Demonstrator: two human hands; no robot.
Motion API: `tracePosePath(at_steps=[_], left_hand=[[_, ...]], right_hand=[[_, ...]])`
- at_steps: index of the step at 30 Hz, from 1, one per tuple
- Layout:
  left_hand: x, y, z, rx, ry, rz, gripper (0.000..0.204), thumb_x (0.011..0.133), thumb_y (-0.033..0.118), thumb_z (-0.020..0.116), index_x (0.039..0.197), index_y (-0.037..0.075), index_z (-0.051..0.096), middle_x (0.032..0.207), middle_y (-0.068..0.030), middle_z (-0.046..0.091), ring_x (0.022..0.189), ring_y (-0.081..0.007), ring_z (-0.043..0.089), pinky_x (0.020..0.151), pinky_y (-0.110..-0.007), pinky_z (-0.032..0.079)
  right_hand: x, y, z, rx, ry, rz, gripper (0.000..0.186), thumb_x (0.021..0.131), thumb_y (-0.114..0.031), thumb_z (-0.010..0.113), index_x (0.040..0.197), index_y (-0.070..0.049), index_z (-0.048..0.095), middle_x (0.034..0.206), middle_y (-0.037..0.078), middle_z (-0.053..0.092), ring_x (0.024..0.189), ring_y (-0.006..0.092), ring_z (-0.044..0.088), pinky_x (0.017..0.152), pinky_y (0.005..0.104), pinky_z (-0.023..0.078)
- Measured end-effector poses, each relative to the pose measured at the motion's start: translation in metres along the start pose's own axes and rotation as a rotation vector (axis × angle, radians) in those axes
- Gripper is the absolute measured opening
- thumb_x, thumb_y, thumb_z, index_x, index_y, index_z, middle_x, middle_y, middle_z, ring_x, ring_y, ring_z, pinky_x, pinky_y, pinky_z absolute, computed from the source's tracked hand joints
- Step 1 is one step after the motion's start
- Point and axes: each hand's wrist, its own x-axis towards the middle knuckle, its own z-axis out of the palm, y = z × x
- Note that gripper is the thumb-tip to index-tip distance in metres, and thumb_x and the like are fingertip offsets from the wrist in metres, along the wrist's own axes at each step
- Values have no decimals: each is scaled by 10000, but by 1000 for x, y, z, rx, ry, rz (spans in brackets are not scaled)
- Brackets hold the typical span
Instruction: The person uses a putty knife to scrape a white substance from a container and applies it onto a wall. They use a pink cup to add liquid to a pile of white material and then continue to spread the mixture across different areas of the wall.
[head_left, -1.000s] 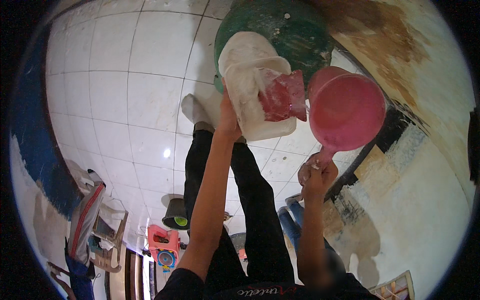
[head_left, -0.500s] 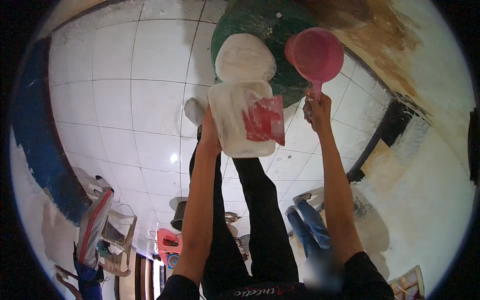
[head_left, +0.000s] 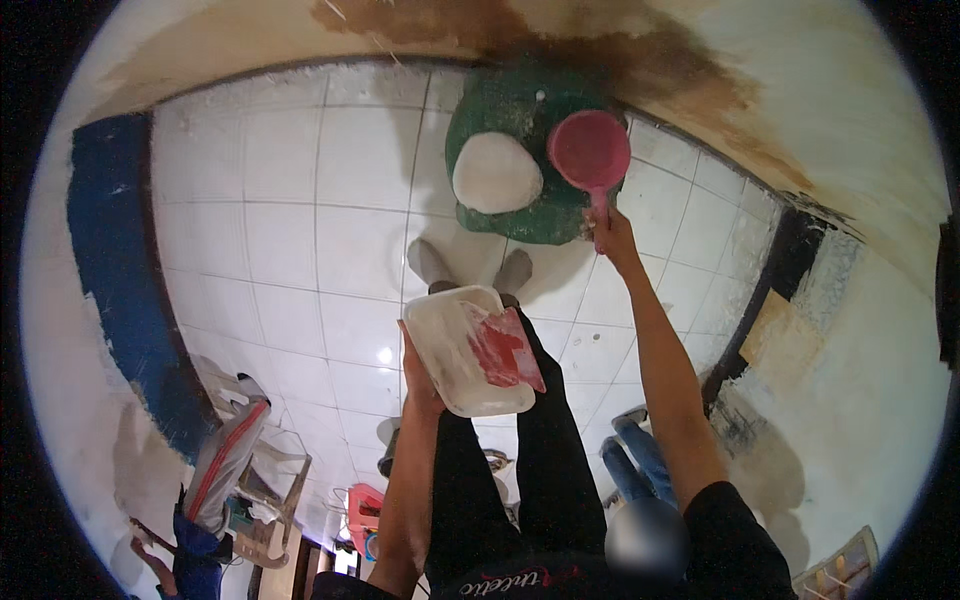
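My left hand (head_left: 422, 375) grips the side of a white rectangular plastic container (head_left: 443, 350), smeared with pale residue. A red flat scraper-like piece (head_left: 500, 345) lies in it, sticking past its right edge. My right hand (head_left: 612, 233) is closed on the handle of a pink dipper (head_left: 588, 142), held out above a scuffed green mat-like thing (head_left: 510, 100) on the floor. A white rounded mound (head_left: 497, 172) rests on the green thing, left of the dipper.
My feet (head_left: 432, 268) are on white tiles (head_left: 260, 240). A stained wall (head_left: 690, 60) borders the top and right, blue paint (head_left: 120, 270) the left. A person in blue jeans (head_left: 635, 460) is lower right, another in grey trousers (head_left: 225, 465) lower left, beside a chair (head_left: 285, 500) and pink plastic item (head_left: 362, 510).
The container in my left hand has moved down, off the white mound toward my legs. The dipper has moved up and left over the green thing. The view now takes in more wall.
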Motion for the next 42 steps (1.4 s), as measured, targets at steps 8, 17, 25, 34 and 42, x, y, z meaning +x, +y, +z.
tracePosePath(at_steps=[8,17,25,34,42], left_hand=[[-61,22,98,-52,-110,-26,818,942,693,257,1448,56,342,1381,-139,485,1244,-306,490,1049,-438,420],[-146,47,184,90,-378,90,777,957,662,287,1455,67,332,1378,-138,488,1245,-297,500,1050,-439,425],[-209,39,263,50,-705,30,766,956,663,279,1460,86,317,1396,-141,467,1248,-302,503,1047,-450,438],[-238,29,320,287,-694,-10,867,896,760,271,1452,99,344,1391,-143,469,1260,-300,487,1059,-439,410],[-241,43,337,285,-729,-137,762,948,686,259,1411,97,395,1317,-115,543,1194,-276,548,1020,-413,451]], right_hand=[[-33,3,-65,-585,240,-366,289,874,-70,558,1145,26,580,990,125,687,938,176,662,824,309,515],[-271,-242,-27,207,158,-270,206,918,-10,545,1109,44,602,911,64,642,910,146,623,838,270,496],[-451,-392,-16,-209,301,-772,207,883,-27,610,1084,3,649,878,105,609,682,152,586,594,255,484],[-482,-435,-4,-495,593,-923,72,834,-37,645,855,30,628,734,173,603,601,288,584,556,365,464],[-497,-456,-7,-514,775,-784,72,830,-35,630,810,33,620,725,187,595,593,331,571,564,390,454]])
